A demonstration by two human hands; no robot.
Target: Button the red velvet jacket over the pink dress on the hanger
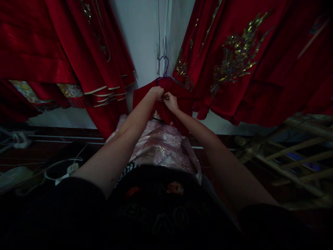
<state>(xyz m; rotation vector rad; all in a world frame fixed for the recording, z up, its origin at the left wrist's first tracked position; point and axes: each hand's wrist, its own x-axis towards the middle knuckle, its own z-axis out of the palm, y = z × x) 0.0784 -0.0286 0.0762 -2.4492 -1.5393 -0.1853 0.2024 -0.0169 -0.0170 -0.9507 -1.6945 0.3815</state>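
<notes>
A small red garment hangs on a purple hanger against the white wall, straight ahead. My left hand and my right hand are both closed on the garment's front just below the collar, fingers pinched close together and touching each other. Below the red top a pink and gold patterned fabric hangs down toward me.
Large red embroidered robes hang at the left and at the right. A pale wooden rack stands at the right. White cables and a plug lie on the dark floor at the left.
</notes>
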